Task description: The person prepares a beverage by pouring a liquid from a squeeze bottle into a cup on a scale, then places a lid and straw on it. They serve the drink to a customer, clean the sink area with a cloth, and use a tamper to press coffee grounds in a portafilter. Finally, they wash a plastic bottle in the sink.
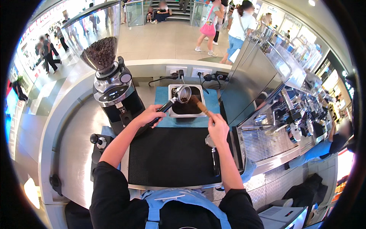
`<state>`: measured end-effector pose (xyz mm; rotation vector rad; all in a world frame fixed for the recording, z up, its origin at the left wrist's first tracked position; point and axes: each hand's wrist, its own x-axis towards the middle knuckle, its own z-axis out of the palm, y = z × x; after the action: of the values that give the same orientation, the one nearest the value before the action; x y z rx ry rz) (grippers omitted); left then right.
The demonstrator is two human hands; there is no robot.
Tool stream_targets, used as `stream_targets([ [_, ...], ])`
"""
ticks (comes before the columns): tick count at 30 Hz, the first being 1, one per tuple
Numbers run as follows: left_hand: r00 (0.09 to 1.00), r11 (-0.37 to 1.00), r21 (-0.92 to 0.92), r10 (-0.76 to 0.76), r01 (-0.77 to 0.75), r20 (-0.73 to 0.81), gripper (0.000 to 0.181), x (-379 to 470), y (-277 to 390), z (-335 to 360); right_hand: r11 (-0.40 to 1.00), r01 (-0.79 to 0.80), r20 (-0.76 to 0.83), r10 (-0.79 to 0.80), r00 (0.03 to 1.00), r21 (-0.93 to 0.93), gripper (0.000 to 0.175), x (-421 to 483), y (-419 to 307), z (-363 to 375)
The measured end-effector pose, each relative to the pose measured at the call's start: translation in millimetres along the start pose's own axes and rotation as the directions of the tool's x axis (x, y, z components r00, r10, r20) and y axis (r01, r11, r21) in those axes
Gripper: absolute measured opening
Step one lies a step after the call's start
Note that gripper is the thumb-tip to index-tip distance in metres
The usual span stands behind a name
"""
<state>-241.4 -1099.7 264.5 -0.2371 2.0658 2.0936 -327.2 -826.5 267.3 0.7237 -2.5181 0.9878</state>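
My left hand (153, 115) grips the black handle of a portafilter (183, 94), whose metal basket is tilted over a steel container (171, 111) of dark coffee grounds. Some grounds show in the basket. In my right hand (218, 127) is a wooden-handled brush (202, 107), its blurred bristle end just right of the basket. Beneath the container lies a blue cloth (160, 121). A second portafilter (214, 156) rests on the black rubber mat (171, 157), partly hidden by my right forearm.
A coffee grinder (114, 94) with a bean-filled hopper stands to the left, a tamper (98, 140) on its stand nearer me. The espresso machine (268, 137) is at the right. Power plugs (181, 74) and cables line the back ledge. A person (323, 146) is at the far right; others walk beyond the counter.
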Motion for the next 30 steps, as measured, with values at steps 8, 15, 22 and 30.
stream_targets([
  [8,1.000,1.000,0.022,-0.004,0.004,-0.004,0.014,6,4,0,0.980,0.148,-0.078,-0.138,0.987,0.135,0.025,-5,-28,3],
  [15,1.000,0.998,0.069,-0.002,0.003,-0.024,0.013,5,4,-1,0.993,0.109,-0.067,-0.106,0.992,0.040,0.023,4,-24,1],
  [22,1.000,0.996,0.084,-0.021,0.022,-0.021,0.017,6,6,3,0.998,0.062,0.084,-0.062,0.995,-0.007,0.021,11,-34,-1],
  [30,0.999,0.995,0.097,-0.033,0.033,-0.002,0.014,9,1,1,0.996,0.088,0.101,-0.091,0.991,0.036,0.020,23,-30,-7],
])
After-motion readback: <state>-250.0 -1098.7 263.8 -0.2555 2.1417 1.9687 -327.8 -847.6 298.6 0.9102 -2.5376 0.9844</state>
